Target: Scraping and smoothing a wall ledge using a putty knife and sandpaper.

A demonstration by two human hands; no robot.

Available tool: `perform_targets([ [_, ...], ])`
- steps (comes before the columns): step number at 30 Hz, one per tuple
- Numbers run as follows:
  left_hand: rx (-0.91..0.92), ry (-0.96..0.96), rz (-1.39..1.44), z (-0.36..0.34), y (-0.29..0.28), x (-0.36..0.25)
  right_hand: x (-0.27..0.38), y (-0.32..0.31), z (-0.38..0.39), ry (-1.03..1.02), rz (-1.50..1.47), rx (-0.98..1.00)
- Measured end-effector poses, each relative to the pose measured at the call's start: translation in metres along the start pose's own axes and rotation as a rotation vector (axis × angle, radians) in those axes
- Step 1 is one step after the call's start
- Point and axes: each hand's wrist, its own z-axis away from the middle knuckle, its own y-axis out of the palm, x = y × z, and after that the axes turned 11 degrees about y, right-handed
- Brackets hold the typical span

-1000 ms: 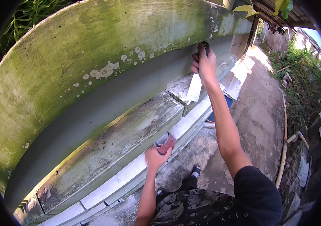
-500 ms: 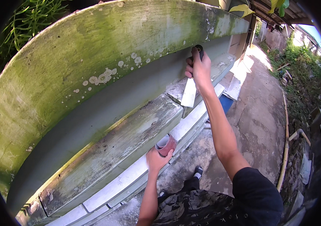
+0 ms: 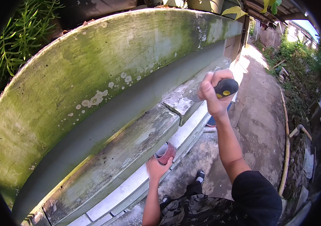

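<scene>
My right hand (image 3: 214, 90) is wrapped round the dark handle of a scraper (image 3: 227, 89) with a yellow spot at its end. The blade is blurred and mostly hidden, near the flaking grey ledge (image 3: 183, 103) to the left of the hand; whether it touches cannot be told. Lower down, my left hand (image 3: 157, 168) holds a rolled sheet of reddish-brown sandpaper (image 3: 167, 153), pale on its inside, beside the front edge of the long weathered ledge (image 3: 130, 132).
A curved, mossy green wall (image 3: 130, 41) with pale lichen spots rises above the ledge. White lower rails (image 3: 130, 179) run beneath it. On the right, a concrete path (image 3: 258, 120) leads past a long pole (image 3: 285, 150) and weeds. Leafy plants (image 3: 24, 34) stand at upper left.
My right hand has come down and to the right with the scraper, away from the recess under the green wall. The left hand stays nearly in place with the sandpaper.
</scene>
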Motion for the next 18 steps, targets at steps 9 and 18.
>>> perform_targets([
  [9, 0.019, -0.052, 0.061, 0.003, -0.008, 0.005, 0.008, 0.034, 0.024, -0.248, 0.268, 0.441],
  [18, 0.040, 0.237, 0.015, 0.002, -0.009, -0.003, -0.001, 0.040, 0.034, -0.381, 0.361, 0.406],
])
